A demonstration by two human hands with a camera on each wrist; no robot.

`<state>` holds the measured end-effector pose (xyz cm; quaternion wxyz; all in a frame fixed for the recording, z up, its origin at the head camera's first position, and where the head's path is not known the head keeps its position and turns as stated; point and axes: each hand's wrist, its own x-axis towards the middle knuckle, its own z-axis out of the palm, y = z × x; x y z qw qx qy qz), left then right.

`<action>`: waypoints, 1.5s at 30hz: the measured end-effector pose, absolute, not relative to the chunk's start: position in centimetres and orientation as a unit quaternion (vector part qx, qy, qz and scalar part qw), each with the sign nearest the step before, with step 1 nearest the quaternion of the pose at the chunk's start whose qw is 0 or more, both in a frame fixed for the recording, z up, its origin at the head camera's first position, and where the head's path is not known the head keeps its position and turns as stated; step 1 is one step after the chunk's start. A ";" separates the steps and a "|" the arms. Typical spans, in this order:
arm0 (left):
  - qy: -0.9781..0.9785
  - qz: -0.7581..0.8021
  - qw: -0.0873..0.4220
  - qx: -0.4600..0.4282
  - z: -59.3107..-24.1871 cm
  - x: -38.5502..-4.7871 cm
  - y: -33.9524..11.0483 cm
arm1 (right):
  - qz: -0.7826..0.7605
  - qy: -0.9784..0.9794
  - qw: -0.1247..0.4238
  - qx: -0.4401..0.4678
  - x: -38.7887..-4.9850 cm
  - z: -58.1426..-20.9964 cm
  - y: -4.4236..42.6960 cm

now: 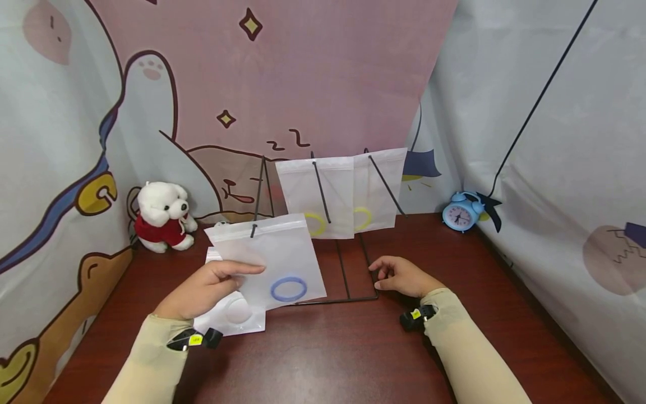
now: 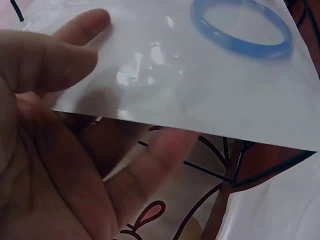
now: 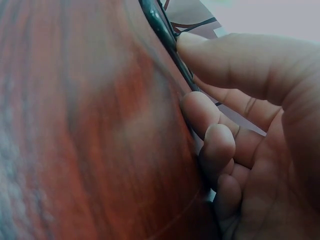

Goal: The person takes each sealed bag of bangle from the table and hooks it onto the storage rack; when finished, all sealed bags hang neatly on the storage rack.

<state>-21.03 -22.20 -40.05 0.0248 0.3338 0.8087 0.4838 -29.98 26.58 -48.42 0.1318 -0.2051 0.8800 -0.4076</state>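
A white zip bag with a blue ring showing through it hangs from the left prong of a black wire rack. My left hand lies at the bag's left side, index finger straight across its front. In the left wrist view the thumb and index finger are before the bag, while other fingers extend past its edge. My right hand is at the rack's right front corner. In the right wrist view its thumb and index finger pinch the dark rod, other fingers curled.
Two more white bags with yellow rings hang on the middle and right prongs. Another white bag with a pale round item lies on the table behind the left hand. A plush dog sits back left, a blue alarm clock back right.
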 end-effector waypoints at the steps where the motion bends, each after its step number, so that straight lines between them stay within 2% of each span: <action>1: 0.813 0.477 0.030 0.334 -40.1 -21.1 -22.2 | -0.408 0.880 0.131 -0.204 -30.0 -48.4 26.6; 13: 0.829 0.463 0.065 0.306 -40.2 -21.5 -22.2 | -0.411 0.879 0.133 -0.205 -30.0 -48.5 26.6; 27: 0.836 0.472 0.028 0.280 -40.7 -21.6 -22.4 | -0.416 0.875 0.140 -0.203 -30.1 -48.7 26.7; 35: 0.831 0.487 -0.013 0.269 -40.9 -21.8 -22.2 | -0.417 0.874 0.138 -0.208 -30.1 -48.6 26.7; 45: 0.830 0.500 0.011 0.248 -41.4 -21.9 -21.8 | -0.415 0.877 0.145 -0.195 -30.0 -48.5 26.7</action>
